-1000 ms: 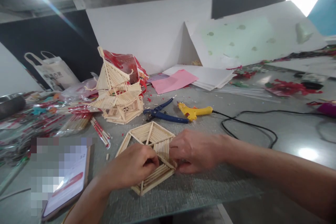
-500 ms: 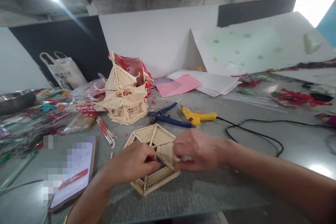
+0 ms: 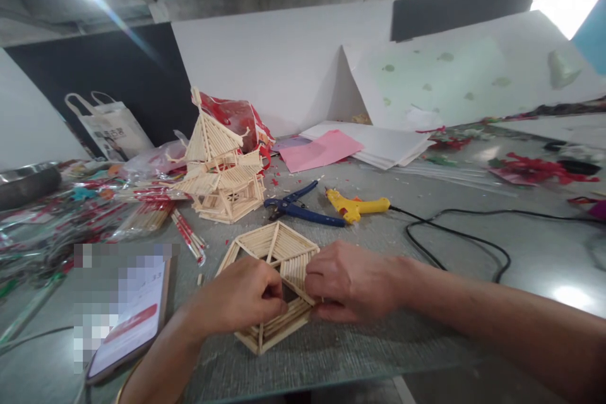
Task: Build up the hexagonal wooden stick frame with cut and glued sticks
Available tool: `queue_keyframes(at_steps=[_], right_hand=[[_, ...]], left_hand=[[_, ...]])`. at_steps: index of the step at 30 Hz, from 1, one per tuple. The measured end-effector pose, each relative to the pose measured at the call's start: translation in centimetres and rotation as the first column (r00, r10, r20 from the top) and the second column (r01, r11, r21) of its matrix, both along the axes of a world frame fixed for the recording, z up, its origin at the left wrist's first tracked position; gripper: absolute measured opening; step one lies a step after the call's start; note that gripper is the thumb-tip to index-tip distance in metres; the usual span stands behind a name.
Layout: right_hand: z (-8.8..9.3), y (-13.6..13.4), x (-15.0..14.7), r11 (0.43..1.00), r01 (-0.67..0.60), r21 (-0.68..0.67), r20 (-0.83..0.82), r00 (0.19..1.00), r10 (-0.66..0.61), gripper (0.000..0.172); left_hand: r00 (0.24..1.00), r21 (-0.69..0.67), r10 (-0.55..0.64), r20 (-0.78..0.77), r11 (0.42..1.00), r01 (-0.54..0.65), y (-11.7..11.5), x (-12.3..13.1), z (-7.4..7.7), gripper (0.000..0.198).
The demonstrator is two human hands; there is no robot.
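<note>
A flat hexagon of glued wooden sticks (image 3: pixel 274 246) lies on the grey table (image 3: pixel 360 353) in front of me. My left hand (image 3: pixel 241 297) rests on its near left part, fingers curled and pinched near the middle. My right hand (image 3: pixel 350 281) grips its right edge, thumb under and fingers bent over the sticks. What the left fingertips pinch is hidden. Behind the hexagon stands a small pagoda built of the same sticks (image 3: pixel 220 167).
Blue pliers (image 3: pixel 298 205) and a yellow glue gun (image 3: pixel 357 205) with a black cord (image 3: pixel 464 237) lie just beyond the hexagon. A phone (image 3: pixel 125 322) sits at the near left. Packs of sticks (image 3: pixel 187 233), a red bag (image 3: pixel 234 117), pink paper (image 3: pixel 319 148) and white boards (image 3: pixel 379 139) fill the back.
Both hands stay on the hexagon with only small shifts of the fingers. The view itself has swung a little.
</note>
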State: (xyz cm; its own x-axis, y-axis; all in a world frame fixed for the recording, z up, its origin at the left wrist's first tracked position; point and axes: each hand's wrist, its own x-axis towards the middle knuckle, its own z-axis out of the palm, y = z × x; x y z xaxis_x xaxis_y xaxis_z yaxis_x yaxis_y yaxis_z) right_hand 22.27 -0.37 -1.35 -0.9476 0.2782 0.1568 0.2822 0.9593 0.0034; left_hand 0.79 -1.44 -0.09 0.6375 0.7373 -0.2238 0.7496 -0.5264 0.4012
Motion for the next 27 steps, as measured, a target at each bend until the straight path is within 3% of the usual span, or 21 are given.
queue_keyframes(at_steps=[6,10,12,15,20,22,27], right_hand=[[0.2,-0.1,-0.2,1.0,0.021,-0.002,0.013,1.0,-0.021,0.02],[0.3,-0.4,-0.2,1.0,0.025,0.006,0.026,0.999,-0.025,0.021],[0.3,-0.5,-0.2,1.0,0.027,0.012,0.037,0.999,-0.027,0.022],[0.3,-0.7,-0.3,0.999,0.03,0.013,0.05,0.998,-0.031,0.021],[0.1,-0.9,-0.5,0.998,0.061,0.013,0.042,0.997,-0.061,0.019],[-0.1,-1.0,-0.6,0.997,0.071,0.024,0.021,0.997,-0.072,0.017],[-0.2,-0.7,-0.6,0.996,0.081,0.04,-0.019,0.997,-0.08,0.023]], left_hand=[[0.999,-0.01,0.01,0.039,1.0,-0.01,0.0,0.2,-0.2,0.021],[0.972,0.114,0.173,0.162,0.975,-0.192,0.3,0.2,0.4,0.023],[0.918,0.209,0.302,0.258,0.91,-0.358,0.6,0.0,0.8,0.025],[0.809,0.309,0.449,0.38,0.762,-0.569,1.2,-0.9,1.1,0.026],[0.722,0.494,0.555,0.412,0.53,-0.689,1.8,-2.7,1.2,0.026],[0.699,0.531,0.626,0.346,0.484,-0.696,2.0,-3.3,1.4,0.025],[0.609,0.54,0.782,0.133,0.459,-0.706,2.7,-4.9,1.7,0.024]])
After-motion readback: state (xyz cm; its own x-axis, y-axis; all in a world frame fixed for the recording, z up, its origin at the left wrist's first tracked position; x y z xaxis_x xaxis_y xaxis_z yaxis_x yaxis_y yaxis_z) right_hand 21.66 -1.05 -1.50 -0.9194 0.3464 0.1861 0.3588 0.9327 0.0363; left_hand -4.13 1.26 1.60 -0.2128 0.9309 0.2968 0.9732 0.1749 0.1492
